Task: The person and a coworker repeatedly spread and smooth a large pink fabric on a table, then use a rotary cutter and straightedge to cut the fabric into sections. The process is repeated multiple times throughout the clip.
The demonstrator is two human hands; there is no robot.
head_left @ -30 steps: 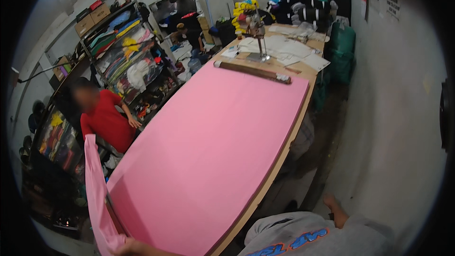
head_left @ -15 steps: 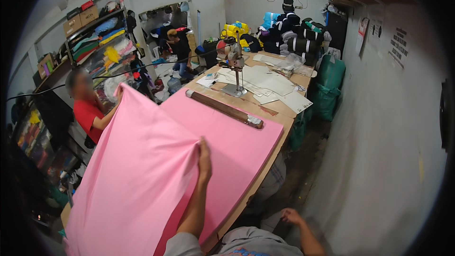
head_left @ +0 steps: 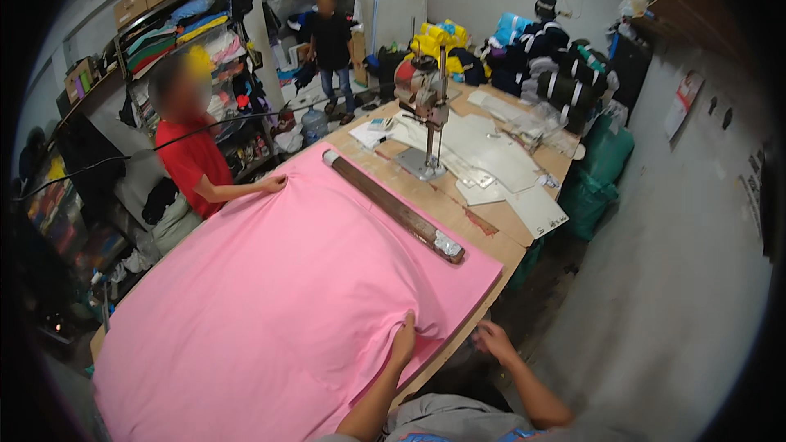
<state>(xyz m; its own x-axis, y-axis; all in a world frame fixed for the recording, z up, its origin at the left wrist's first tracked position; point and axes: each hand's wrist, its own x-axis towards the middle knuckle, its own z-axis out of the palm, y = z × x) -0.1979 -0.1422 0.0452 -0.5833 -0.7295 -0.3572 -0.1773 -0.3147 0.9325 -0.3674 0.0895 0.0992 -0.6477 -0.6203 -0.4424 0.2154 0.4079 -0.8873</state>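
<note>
A wide sheet of pink fabric (head_left: 270, 278) billows over the pink cloth lying on the table. My left hand (head_left: 404, 342) is closed on its near right edge, bunching it into folds. Just beyond the table's right edge, my right hand (head_left: 494, 339) holds nothing; its fingers are loosely bent and apart. Across the table a person in a red shirt (head_left: 201, 160) grips the sheet's far corner with one hand (head_left: 274, 184). A long brown bar (head_left: 389, 205), wrapped in silvery material at its near end, rests across the far end of the pink cloth.
Behind the bar stands an upright cutting machine (head_left: 427, 115) beside pale pattern sheets (head_left: 499, 155) on the wooden table (head_left: 458, 205). Green sacks (head_left: 602, 164) line the right side near the wall. Another person (head_left: 332, 49) stands at the back, near loaded shelves (head_left: 180, 33).
The raised sheet has come down toward the table. My left hand moved lower and rightward with its edge, and the co-worker's hand came down. The person at the back now stands upright.
</note>
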